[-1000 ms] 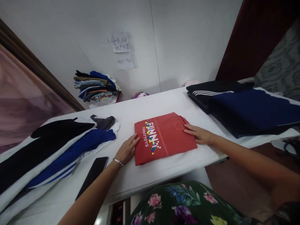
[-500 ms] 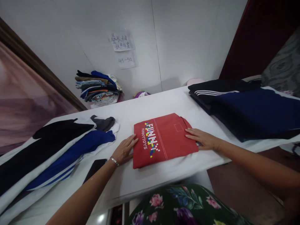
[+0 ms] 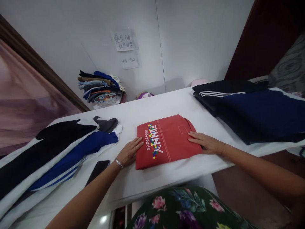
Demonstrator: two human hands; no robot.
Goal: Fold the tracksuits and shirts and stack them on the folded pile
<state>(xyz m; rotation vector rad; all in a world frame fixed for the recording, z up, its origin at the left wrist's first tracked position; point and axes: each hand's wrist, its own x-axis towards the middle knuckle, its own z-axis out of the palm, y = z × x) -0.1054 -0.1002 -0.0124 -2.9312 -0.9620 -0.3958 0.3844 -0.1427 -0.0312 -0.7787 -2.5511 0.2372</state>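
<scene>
A folded red sweatshirt (image 3: 171, 143) lies flat on the white-covered table in front of me. A colourful pixel print and the word FUNNYTOYS run along its left part, with a stitched seam line beside them. My left hand (image 3: 130, 152), a bracelet on its wrist, rests at the left edge, fingers stretched out over the fabric. On the opposite side, my right hand (image 3: 206, 143) lies with straight fingers on top of the right edge; its thumb is partly hidden at the fold.
Black, blue and white garments (image 3: 71, 152) lie spread at left, near a dark phone (image 3: 97, 171). Folded dark clothes (image 3: 259, 108) are stacked at right. Behind the table's far edge is a pile of folded clothes (image 3: 101, 87). Handwritten papers (image 3: 126, 41) hang on the wall.
My left fingers reach slightly farther over the sweatshirt's left edge. My right hand stays at the right edge. The view has shifted a little.
</scene>
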